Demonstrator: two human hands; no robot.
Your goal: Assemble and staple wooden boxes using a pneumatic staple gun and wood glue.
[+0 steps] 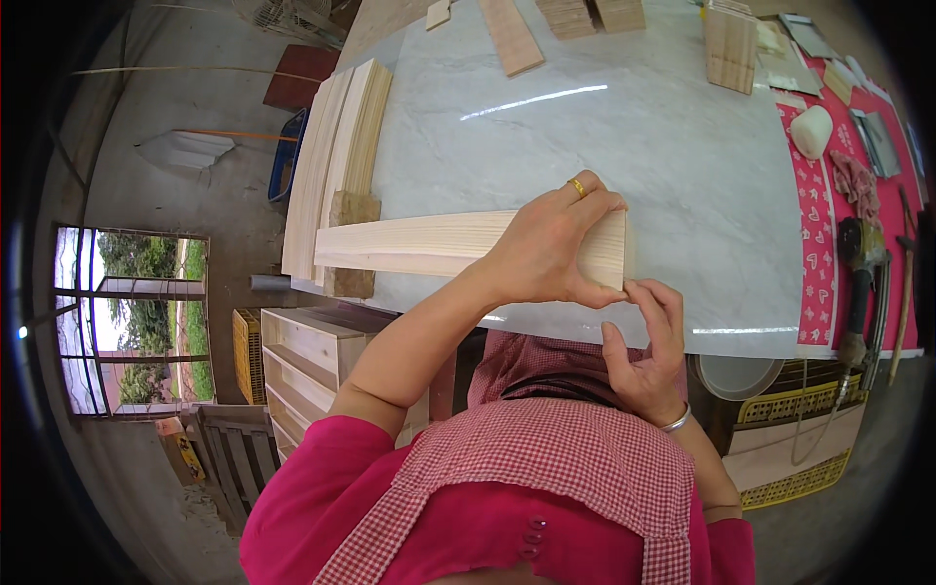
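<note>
A long pale wooden board (419, 244) lies across the table, its left end resting over a rough brown wooden block (351, 210). My left hand (556, 244) spans the board near its right end. The thumb presses the near edge and the fingers curl over the far edge. Just below that end is my right hand (648, 356), thumb and fingers apart. Its fingertips meet the board's near right corner, close to my left thumb. I see nothing held in it.
Long boards (341, 146) are stacked along the left of the marble-patterned table (585, 136). Small wood pieces (729, 49) stand at the far side. A power tool (858, 263) and a white lump (811, 132) lie on pink cloth at right. Wooden trays (302, 356) stand lower left.
</note>
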